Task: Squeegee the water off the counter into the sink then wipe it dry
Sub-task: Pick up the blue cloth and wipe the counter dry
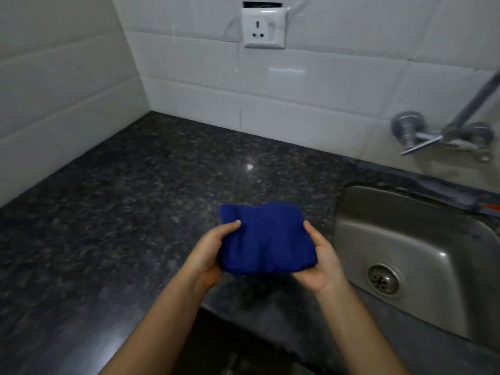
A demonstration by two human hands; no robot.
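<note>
A folded dark blue cloth [266, 239] is held above the dark speckled granite counter [130, 207], just left of the steel sink [422, 255]. My left hand [209, 257] grips the cloth's left edge, thumb on top. My right hand [323, 262] grips its right edge, thumb on top as well. The sink's drain [383, 279] shows in the basin bottom. No squeegee is in view. I cannot tell whether water lies on the counter.
White tiled walls meet in a corner at the back left. A white wall socket [263, 28] sits above the counter. A metal tap [443, 135] juts from the wall above the sink. The counter's front edge runs below my forearms.
</note>
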